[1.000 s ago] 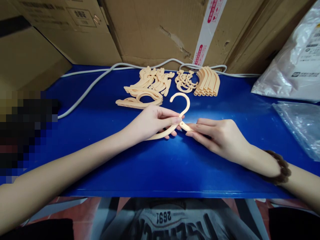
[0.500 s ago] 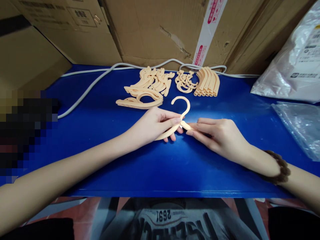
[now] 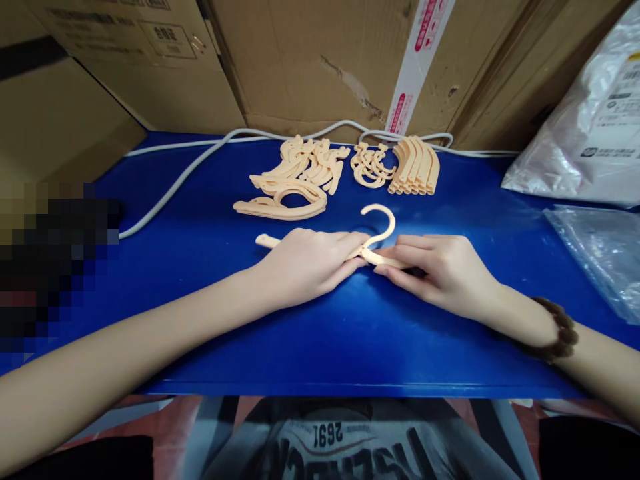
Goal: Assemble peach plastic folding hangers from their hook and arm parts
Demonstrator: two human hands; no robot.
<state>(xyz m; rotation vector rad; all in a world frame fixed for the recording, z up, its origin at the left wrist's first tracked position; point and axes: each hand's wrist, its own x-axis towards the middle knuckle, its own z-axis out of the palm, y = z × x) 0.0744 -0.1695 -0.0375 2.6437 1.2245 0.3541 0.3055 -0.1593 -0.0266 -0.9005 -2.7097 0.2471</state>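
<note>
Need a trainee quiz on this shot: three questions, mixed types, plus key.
1. True or false: the left hand and right hand hold the same hanger.
2. Right beside the hooks, on their right in the picture, lies: A) the clear bag; B) the curved pieces; C) the folded hangers.
3. Fill in: the brown band is on the ___ wrist.

Key: 1 true; 2 B; 3 right.

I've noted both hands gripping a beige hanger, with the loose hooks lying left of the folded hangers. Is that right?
No: in the head view, the loose hooks lie right of the folded hangers. The left hand and right hand do grip the beige hanger.
</note>
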